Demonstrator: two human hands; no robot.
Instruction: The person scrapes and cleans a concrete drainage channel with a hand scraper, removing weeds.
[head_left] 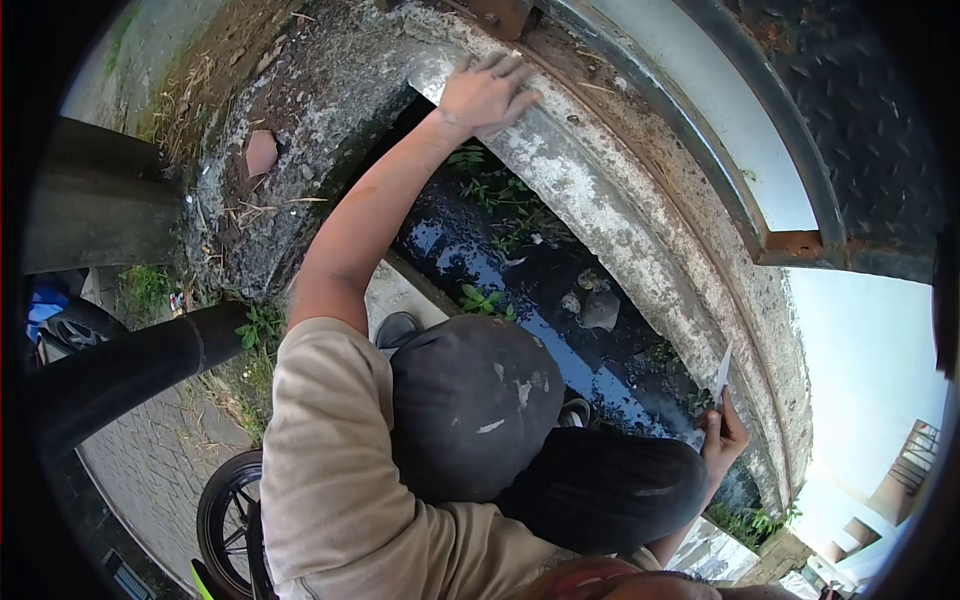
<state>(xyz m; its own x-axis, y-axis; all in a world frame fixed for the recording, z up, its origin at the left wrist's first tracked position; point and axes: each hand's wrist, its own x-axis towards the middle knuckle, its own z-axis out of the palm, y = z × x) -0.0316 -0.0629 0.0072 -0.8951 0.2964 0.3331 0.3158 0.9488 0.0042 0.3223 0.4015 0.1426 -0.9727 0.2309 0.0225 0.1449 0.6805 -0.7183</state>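
Note:
My left hand point(487, 93) lies flat with fingers apart on the pale, rough concrete ledge point(585, 190), at the top of the head view. Out at the right, beyond my dark-trousered knee point(605, 490), my right hand point(724, 435) pinches a slim white tapered thing point(724, 368) between thumb and fingers. Its narrow end points up, close to the ledge; I cannot make out its kind. Bluish haze hangs beside this hand. Between my knees and the ledge runs a dark drain channel point(520, 290) with water, plants and stones point(600, 308). Part of my right forearm is hidden behind the knee.
A metal frame with a white panel point(745, 150) curves above the ledge. A thick black pipe point(130, 375) crosses the left side. A motorcycle wheel point(230, 515) stands at lower left on paving. A reddish broken piece point(261, 152) lies on the rough ground at upper left.

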